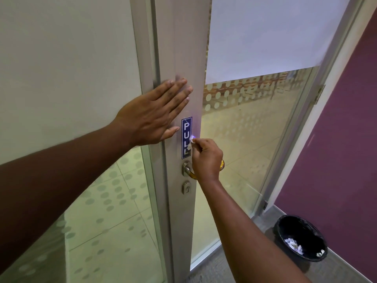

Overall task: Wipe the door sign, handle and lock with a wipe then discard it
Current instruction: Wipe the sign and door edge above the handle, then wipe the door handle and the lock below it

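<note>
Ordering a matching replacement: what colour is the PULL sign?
Dark blue with white letters and border, PULL sign, head view.

1. Left hand (pixel 151 115) lies flat on the door frame (pixel 179 48), covering the space just above the sign (pixel 186 137).
2. Right hand (pixel 206 158) hides most of the handle (pixel 186 168).
3. Lock (pixel 186 187) below is uncovered.
4. Bin (pixel 299 237) sits open-topped on the floor, nothing over it.
</note>
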